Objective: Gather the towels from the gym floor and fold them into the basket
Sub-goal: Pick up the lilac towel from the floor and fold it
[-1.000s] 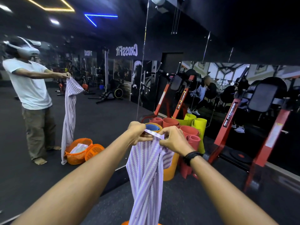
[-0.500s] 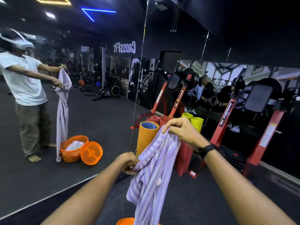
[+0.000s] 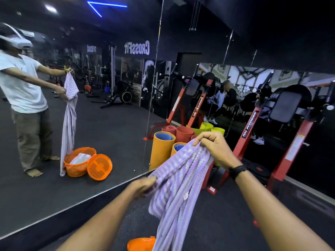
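Towel [image 3: 179,185], purple and white striped, hangs in the air between my two hands in front of a wall mirror [image 3: 54,187] in a dim gym. At far left, the mirror shows my reflection [image 3: 23,91] in a white shirt and a white headset, arms out, holding the same striped cloth above an orange mesh basket [image 3: 78,163] with pale fabric inside; its round lid [image 3: 99,166] leans against the basket's side. My left hand [image 3: 143,185], lower and nearer to me, has its grip pinched on the towel's left edge, fingers curled into the fabric. From there the cloth climbs to the right, where my right hand [image 3: 215,147], held higher, clamps its grip over the bunched top corner. A dark band [image 3: 237,170] circles that wrist. Below both hands the towel drops in loose folds to the bottom of the view, where an orange rim [image 3: 141,244] of the real basket peeks out just left of the hanging cloth. Behind the towel, rolled exercise mats [image 3: 163,149] in orange, red and yellow-green stand upright on the dark floor [image 3: 226,214] against the mirror. Further right, red-framed weight machines [image 3: 252,129] line the wall.
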Tool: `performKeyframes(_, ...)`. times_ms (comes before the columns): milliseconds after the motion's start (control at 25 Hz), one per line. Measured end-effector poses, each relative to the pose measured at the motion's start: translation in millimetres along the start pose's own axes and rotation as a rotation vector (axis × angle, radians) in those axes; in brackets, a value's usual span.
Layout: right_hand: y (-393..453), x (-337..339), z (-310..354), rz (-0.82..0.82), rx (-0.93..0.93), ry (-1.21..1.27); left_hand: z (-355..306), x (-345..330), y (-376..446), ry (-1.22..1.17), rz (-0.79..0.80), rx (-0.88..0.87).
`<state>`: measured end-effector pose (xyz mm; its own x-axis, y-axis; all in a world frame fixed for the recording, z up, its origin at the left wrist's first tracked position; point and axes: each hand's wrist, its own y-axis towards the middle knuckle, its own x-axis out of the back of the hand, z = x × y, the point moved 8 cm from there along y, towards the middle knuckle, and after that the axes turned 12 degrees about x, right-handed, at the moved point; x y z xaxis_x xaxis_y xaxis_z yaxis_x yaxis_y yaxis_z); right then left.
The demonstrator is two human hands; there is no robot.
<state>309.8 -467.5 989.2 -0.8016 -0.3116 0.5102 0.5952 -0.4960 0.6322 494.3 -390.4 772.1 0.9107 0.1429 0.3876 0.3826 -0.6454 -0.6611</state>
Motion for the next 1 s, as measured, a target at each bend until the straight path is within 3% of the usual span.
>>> performKeyframes(80, -4.7, 14.6, -10.6, 0.011, -0.009, -0.187, -6.9, 49.7, 8.9, -0.326, -0.266, -0.067)
performKeyframes(240, -27.2, 34.0, -57.4, 0.164, -0.064, -0.581, -51.7, 138.6, -24.0, -0.272, -0.75, -0.334)
performKeyframes(360, -34.2, 48.8, -88.2, 0.166, -0.101, -0.697, -93.6, 169.8, -69.2, -0.243, -0.863, -0.504)
performKeyframes(560, -22.9, 65.9, -89.6, 0.115, -0.132, -0.766, -115.5, 179.7, -88.2, -0.413, -0.826, -0.581)
performKeyframes(680, -19.6, 65.1, -81.4, 0.14, -0.184, -0.571, -112.0, 182.0, -95.0, -0.521, -0.789, -0.577)
performKeyframes(760, -29.2, 48.0, -73.5, 0.222, -0.259, 0.021, -109.3, 191.6, -99.6, -0.567, -0.805, -0.577)
performKeyframes(840, -43.4, 41.5, -67.9, 0.287, -0.394, 0.426, -106.7, 200.3, -103.8, -0.613, -0.814, -0.615)
performKeyframes(1000, -49.3, 32.7, -36.6, 0.444, -0.431, 0.497, -109.8, 192.7, -119.4, -0.575, -0.845, -0.679)
